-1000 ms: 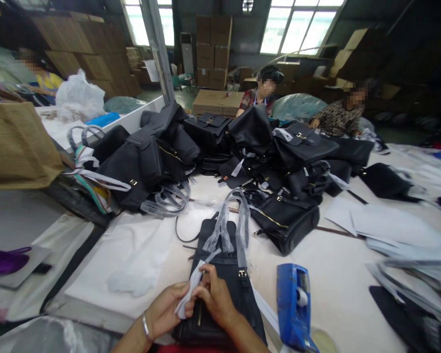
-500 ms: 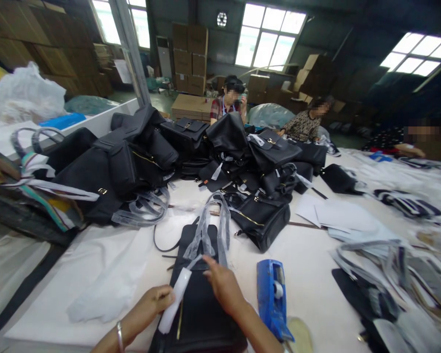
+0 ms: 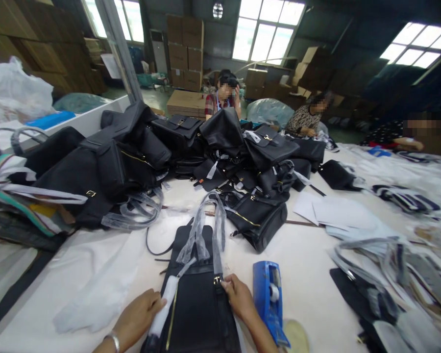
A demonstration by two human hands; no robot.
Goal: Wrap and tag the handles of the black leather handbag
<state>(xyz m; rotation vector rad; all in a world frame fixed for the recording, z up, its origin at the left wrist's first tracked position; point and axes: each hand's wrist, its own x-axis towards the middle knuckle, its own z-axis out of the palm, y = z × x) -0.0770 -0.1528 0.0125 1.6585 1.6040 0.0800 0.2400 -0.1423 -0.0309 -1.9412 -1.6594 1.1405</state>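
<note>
A black backpack (image 3: pixel 196 304) lies flat on the table before me, its gold zipper running down the left side. Its handles (image 3: pixel 220 245) are wrapped in clear plastic film and stretch away from me. A white wrapping (image 3: pixel 164 306) covers the left shoulder strap, and my left hand (image 3: pixel 141 314) is closed on it at the bag's left edge. On the other side, my right hand (image 3: pixel 240 296) pinches the right strap's edge, close beside a gold buckle (image 3: pixel 217 280). The lower part of the bag runs out of view.
A blue tape dispenser (image 3: pixel 268 299) stands just right of my right forearm. Another black bag (image 3: pixel 260 220) lies beyond it, before a heap of black bags (image 3: pixel 128 147). White sheets (image 3: pixel 334 211) lie to the right. Several people sit across the table.
My right hand has left the top of the white-wrapped strap and moved down and right to the buckle. The wrapped strap now lies lower along the bag's left edge, still in my left hand.
</note>
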